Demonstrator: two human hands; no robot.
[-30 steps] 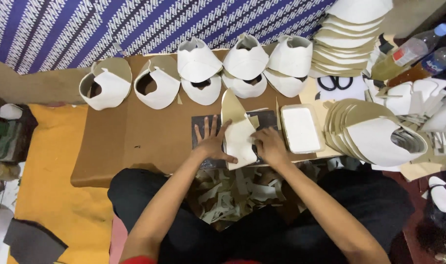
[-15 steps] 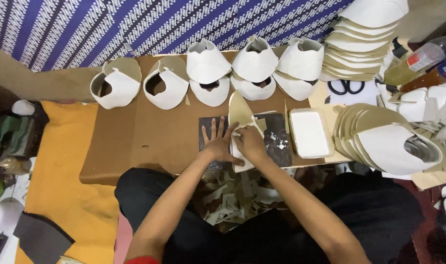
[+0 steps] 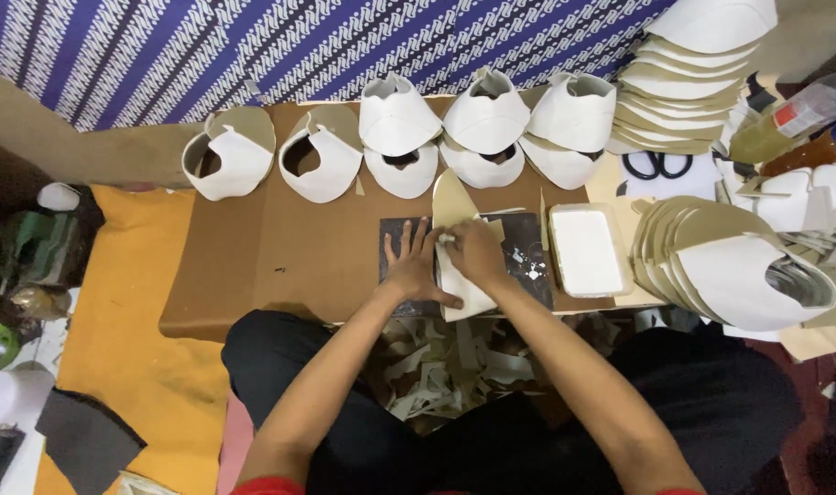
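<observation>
Hands pressed on a white shoe-upper piece over a dark work mat on the desk. Left hand fingers spread flat, nothing gripped. Right hand fingers curled on the piece; white glue tray just right of them.

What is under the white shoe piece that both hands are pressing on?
A dark mat speckled with white lies under the white shoe piece, on the brown board. The left hand and right hand cover part of it.
</observation>
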